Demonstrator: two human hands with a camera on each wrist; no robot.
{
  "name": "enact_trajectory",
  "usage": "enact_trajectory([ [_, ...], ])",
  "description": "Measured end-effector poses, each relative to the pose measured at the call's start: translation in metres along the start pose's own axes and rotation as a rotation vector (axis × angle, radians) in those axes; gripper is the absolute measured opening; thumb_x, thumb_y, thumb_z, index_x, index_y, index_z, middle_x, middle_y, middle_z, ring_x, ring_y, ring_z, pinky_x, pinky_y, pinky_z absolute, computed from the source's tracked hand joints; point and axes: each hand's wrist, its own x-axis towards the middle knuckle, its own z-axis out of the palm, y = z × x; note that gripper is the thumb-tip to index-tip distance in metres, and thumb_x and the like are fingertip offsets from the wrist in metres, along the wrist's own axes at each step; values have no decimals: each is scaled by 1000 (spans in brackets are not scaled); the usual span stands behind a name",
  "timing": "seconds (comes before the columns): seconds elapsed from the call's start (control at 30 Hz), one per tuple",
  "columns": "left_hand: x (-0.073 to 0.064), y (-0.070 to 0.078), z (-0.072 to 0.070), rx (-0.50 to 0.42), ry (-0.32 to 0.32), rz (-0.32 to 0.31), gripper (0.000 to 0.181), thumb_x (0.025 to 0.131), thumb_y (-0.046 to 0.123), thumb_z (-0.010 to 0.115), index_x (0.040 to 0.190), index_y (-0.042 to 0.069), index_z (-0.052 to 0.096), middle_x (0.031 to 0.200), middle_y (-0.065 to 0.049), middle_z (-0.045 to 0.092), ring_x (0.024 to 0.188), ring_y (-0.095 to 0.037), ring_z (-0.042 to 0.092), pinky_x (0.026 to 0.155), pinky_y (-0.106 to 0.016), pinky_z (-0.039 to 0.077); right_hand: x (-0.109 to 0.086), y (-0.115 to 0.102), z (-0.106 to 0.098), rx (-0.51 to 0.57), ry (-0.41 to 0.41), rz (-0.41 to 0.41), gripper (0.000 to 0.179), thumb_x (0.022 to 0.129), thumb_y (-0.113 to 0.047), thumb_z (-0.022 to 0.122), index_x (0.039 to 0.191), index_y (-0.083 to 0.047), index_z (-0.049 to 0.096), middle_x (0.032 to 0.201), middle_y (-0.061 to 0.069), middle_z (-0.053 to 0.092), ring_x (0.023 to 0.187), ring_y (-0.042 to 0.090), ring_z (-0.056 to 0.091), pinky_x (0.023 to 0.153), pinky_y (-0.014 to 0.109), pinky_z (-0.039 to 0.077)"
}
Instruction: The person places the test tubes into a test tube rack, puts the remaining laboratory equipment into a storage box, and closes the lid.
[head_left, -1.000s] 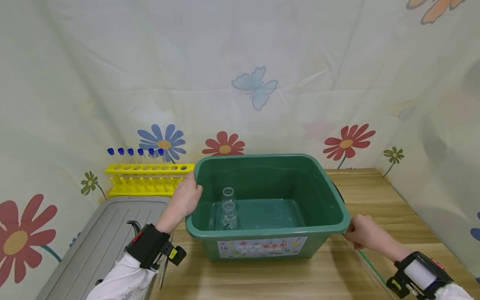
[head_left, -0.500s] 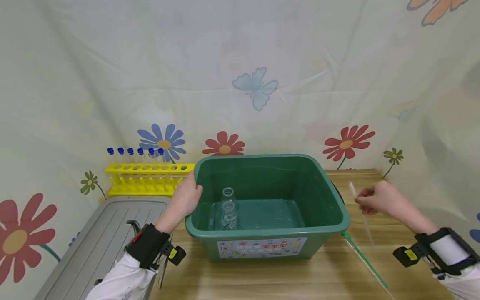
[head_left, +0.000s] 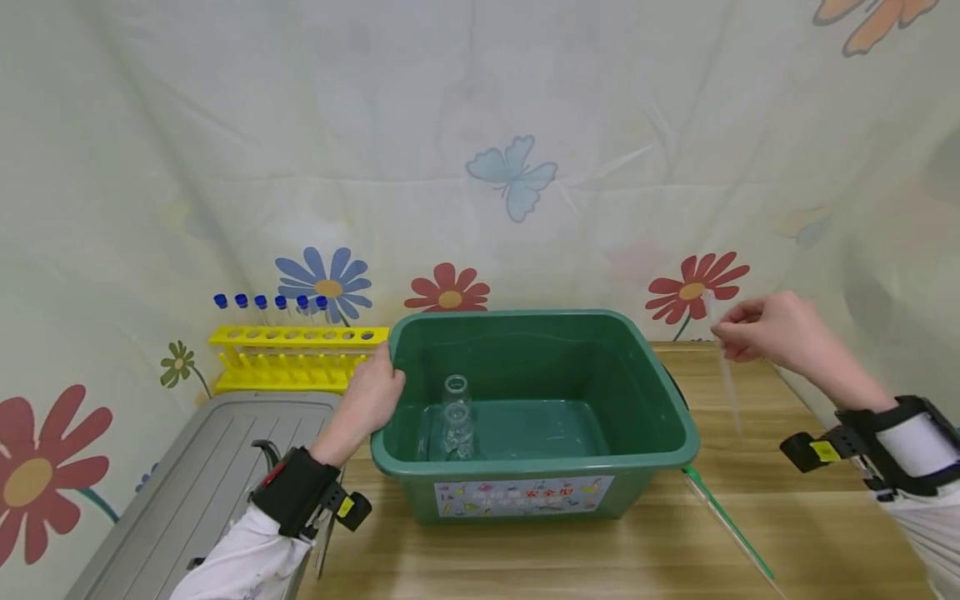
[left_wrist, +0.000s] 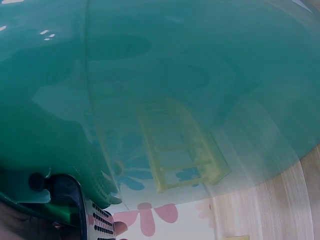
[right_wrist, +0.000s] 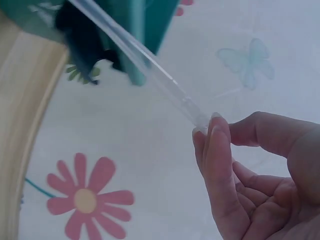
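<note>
My left hand (head_left: 372, 392) grips the left rim of a green plastic bin (head_left: 540, 462), thumb over the edge. Inside the bin, at its left, stand clear glass bottles (head_left: 457, 421). Between thumb and fingertips my right hand (head_left: 780, 333) pinches a translucent plastic dropper (head_left: 726, 375), raised above the table to the right of the bin. The dropper's wider end points up and its thin stem hangs down. In the right wrist view the dropper (right_wrist: 167, 82) slants away from the fingertips. Glossy green bin wall (left_wrist: 175, 50) fills most of the left wrist view.
A yellow rack (head_left: 300, 337) with several blue-capped test tubes stands at the back left. Before it lies a grey ridged lid (head_left: 247, 442). A slim green-and-clear rod (head_left: 731, 525) lies on the wooden table (head_left: 525, 558) at right. Flowered cloth (head_left: 585, 208) hangs behind.
My right hand has risen from the table beside the bin's front right corner with the dropper, moving right and away from me. The green rod there is now uncovered. The left hand keeps its grip.
</note>
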Motion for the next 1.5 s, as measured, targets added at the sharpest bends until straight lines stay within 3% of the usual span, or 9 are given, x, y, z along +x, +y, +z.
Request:
enact_trajectory([
  [0.33,-1,-3,0,-14,-7,-11,42,92,3,39,132,-6,28,106,-22,52,78,-28,62,58,-35,53,21,-51,-3,-33,29,-75,36,87,-27,60,96,7,63,72,7,64,62,19,61,57,30,46],
  [0.53,-2,-3,1,-7,-3,-10,41,92,3,39,131,-6,29,107,-22,52,80,-29,62,59,-36,53,37,-76,11,84,-19,-89,29,88,-23,58,94,5,62,74,9,64,63,20,62,52,28,49],
  [0.77,-1,-3,1,2,-4,-4,42,92,3,39,131,-6,28,108,-23,52,82,-30,61,61,-38,53,60,-98,48,235,-130,-107,20,88,-13,58,91,6,64,73,12,64,65,21,63,59,27,52],
  [0.9,1,-3,1,13,-9,-12,42,92,4,38,132,-6,28,110,-23,51,83,-30,61,62,-38,53,71,-106,76,268,-191,-138,17,88,-7,56,85,7,65,69,13,63,63,22,63,61,31,52],
  [1.23,2,-1,1,20,-15,-19,43,92,4,38,133,-5,27,113,-23,50,86,-31,60,64,-39,52,84,-117,125,215,-355,-160,22,86,-1,54,70,8,65,63,15,63,55,21,63,55,30,52],
  [1.5,1,-2,1,11,-11,-11,43,92,4,38,132,-6,27,112,-24,51,85,-31,60,62,-38,52,90,-111,153,155,-423,-50,22,83,1,54,64,5,64,58,11,62,54,21,63,54,29,52],
])
